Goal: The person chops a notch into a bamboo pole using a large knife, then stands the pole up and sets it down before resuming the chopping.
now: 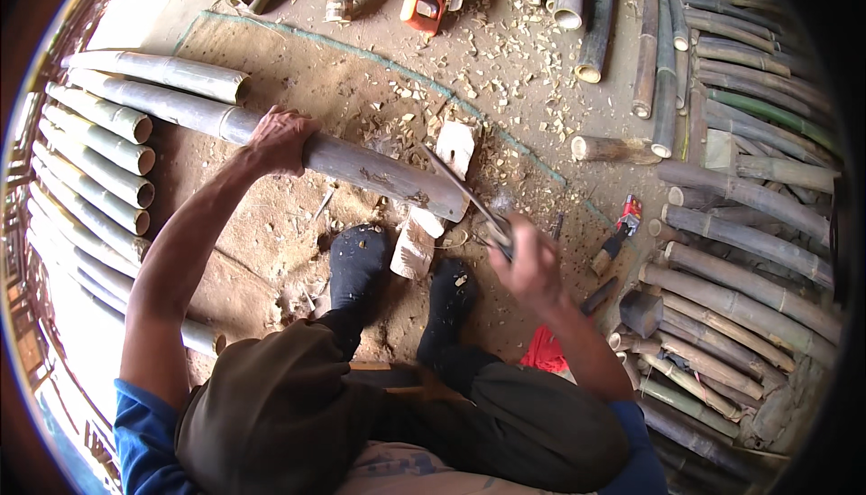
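A thick bamboo pole (379, 170) slants across in front of me, from the far left down to the middle. My left hand (281, 140) is wrapped over the pole partway along. Its near right end rests across a pale, chopped wooden block (417, 244), which shows on both sides of the pole. My right hand (530, 260) grips the handle of a long-bladed knife (465, 190), seen nearly edge-on. The blade crosses over the pole's right end; whether it touches the bamboo I cannot tell. My feet (358, 265) in dark footwear are just below the pole.
Cut bamboo poles (108, 161) lie in a row at left, and more bamboo (740, 296) is stacked at right. Beyond the mat (271, 53) lie an orange-handled tool (422, 9) and scattered chips. A dark block (641, 313) and red cloth (544, 351) are near my right arm.
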The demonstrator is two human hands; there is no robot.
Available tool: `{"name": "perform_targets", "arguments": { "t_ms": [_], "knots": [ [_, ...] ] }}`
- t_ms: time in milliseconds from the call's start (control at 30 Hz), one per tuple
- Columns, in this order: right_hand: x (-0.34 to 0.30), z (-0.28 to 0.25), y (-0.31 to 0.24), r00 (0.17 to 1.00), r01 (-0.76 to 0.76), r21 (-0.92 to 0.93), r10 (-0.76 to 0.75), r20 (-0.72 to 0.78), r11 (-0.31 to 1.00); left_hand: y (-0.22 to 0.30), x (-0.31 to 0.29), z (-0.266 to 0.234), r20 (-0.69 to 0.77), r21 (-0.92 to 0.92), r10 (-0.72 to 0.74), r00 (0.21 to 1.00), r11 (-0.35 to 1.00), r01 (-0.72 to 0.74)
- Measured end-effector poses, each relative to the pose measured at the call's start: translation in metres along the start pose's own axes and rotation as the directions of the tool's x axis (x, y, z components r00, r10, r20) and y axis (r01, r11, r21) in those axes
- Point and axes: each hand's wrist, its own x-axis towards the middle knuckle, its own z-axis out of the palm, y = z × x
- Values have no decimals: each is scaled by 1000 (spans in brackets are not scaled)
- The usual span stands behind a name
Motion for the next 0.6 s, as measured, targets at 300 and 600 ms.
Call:
{"name": "perform_targets", "arguments": {
  "t_ms": [300,600],
  "knots": [
    [33,-20,-45,985,-95,-131,112,130,987,1,-1,-4,4,41,4,1000,999,-4],
    [34,-15,-25,838,-256,-298,365,407,920,-12,-2,17,78,80,-15,997,997,9]
  ]
}}
